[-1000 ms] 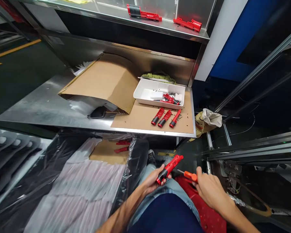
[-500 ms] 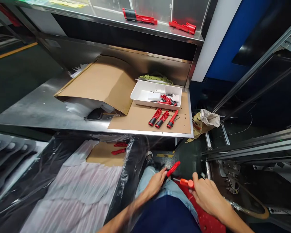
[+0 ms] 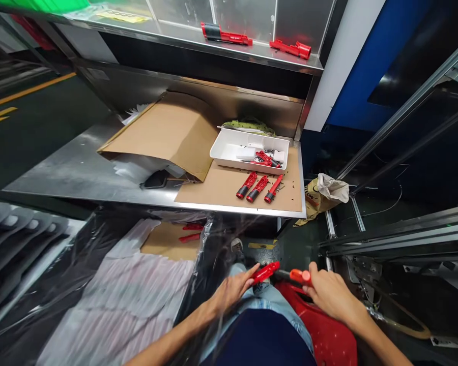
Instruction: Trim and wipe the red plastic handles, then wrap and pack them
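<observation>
Over my lap, my left hand is closed round a red plastic handle part with a black end. My right hand grips an orange-handled screwdriver whose shaft points left into the red part. Both hands sit below the steel bench's front edge. On the brown cardboard sheet lie three more red handle parts side by side. Behind them stands a white tray holding red pieces, white blocks and small dark screws.
A folded cardboard flap covers the steel bench. Two red parts lie on the upper shelf. A plastic-lined box with pale sheets and red parts stands at my left. A crumpled bag and metal rails are at the right.
The red part in my left hand has tilted from pointing up-right to lying nearly flat. The screwdriver tip has come to meet it. My view has shifted slightly.
</observation>
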Action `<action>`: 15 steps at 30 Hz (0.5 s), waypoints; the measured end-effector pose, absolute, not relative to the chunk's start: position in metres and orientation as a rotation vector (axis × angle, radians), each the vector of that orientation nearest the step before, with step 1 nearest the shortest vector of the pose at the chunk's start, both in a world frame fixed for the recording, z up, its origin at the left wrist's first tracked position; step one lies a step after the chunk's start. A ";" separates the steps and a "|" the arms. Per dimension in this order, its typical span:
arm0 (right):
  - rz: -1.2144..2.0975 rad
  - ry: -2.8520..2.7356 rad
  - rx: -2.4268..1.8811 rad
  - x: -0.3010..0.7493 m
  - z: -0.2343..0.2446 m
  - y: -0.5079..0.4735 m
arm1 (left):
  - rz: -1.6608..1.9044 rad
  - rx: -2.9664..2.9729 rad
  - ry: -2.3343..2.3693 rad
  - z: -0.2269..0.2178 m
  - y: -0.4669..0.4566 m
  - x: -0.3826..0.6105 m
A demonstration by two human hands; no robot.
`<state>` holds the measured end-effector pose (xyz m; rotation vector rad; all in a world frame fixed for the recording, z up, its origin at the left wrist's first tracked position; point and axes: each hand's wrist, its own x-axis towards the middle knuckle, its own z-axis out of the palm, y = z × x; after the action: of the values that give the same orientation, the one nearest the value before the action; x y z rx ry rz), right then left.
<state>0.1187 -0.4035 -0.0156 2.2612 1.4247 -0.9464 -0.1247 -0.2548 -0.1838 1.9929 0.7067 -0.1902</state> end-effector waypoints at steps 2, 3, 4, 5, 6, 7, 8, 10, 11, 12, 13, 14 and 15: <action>-0.959 1.427 2.265 0.121 -0.014 -0.404 | -0.260 1.670 0.721 -0.181 -0.253 -0.129; -0.979 1.441 2.258 0.121 -0.012 -0.404 | -0.295 1.497 0.727 -0.180 -0.253 -0.132; -0.999 1.451 2.252 0.121 -0.010 -0.404 | -0.315 1.347 0.735 -0.180 -0.252 -0.134; -1.012 1.451 2.250 0.120 -0.007 -0.404 | -0.322 1.213 0.743 -0.181 -0.250 -0.135; -1.023 1.442 2.251 0.119 -0.004 -0.404 | -0.314 1.093 0.754 -0.182 -0.249 -0.137; -1.032 1.439 2.252 0.118 -0.001 -0.404 | -0.295 0.987 0.766 -0.183 -0.247 -0.138; -1.041 1.444 2.250 0.116 0.001 -0.404 | -0.270 0.892 0.777 -0.185 -0.244 -0.139; -1.049 1.462 2.243 0.112 0.005 -0.403 | -0.218 0.728 0.795 -0.189 -0.240 -0.141; -1.047 1.454 2.244 0.110 0.006 -0.401 | -0.198 0.658 0.802 -0.191 -0.238 -0.142; -1.036 1.438 2.249 0.107 0.007 -0.399 | -0.181 0.596 0.808 -0.193 -0.237 -0.143; -1.025 1.429 2.252 0.104 0.007 -0.397 | -0.167 0.542 0.812 -0.195 -0.236 -0.143; -1.024 1.441 2.246 0.101 0.007 -0.394 | -0.149 0.495 0.819 -0.197 -0.236 -0.143; -1.032 1.482 2.234 0.098 0.005 -0.391 | -0.126 0.456 0.826 -0.199 -0.236 -0.143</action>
<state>0.0982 -0.3912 0.0053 2.2343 1.4820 -1.0318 -0.1425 -0.2356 -0.1988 0.4560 0.8263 -0.1265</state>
